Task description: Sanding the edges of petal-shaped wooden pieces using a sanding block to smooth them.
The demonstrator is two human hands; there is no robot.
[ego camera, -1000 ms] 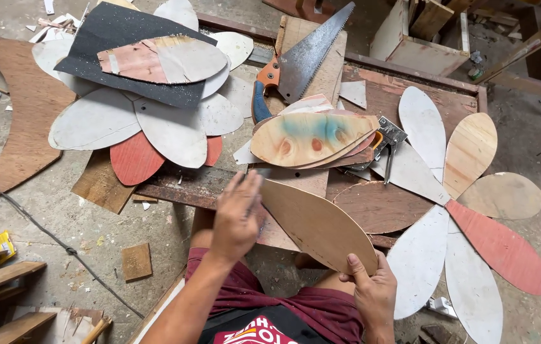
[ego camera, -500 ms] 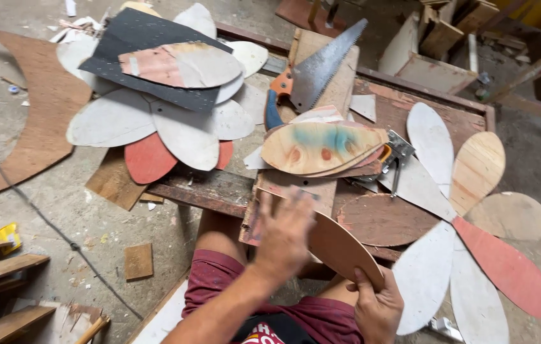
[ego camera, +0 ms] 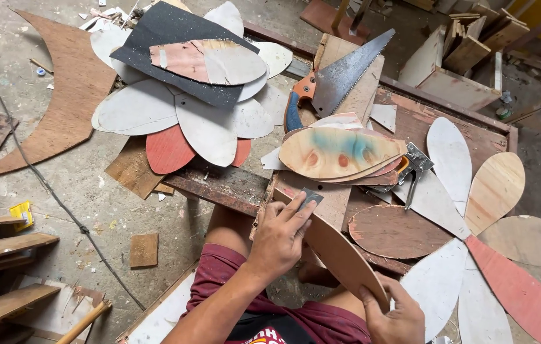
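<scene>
Left hand (ego camera: 280, 239): moved from mid-blank up to the upper end of the oval blank (ego camera: 340, 255), frame centre.

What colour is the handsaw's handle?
Orange and blue, seen in the head view: handsaw handle.

Rough grey concrete floor (ego camera: 92, 197), dusty, strewn with chips and shavings. Thin black cable (ego camera: 47, 188) snaking across it from upper left toward lower centre. Small square offcut (ego camera: 143, 250) lying flat beside the cable. Stacked wooden slats (ego camera: 0, 255) along the left edge. Low, worn plank workbench (ego camera: 423, 105) with raised rim at centre right. Scrap timber blocks (ego camera: 468, 48) piled at upper right. Even, soft daylight, faint shadows.
</scene>
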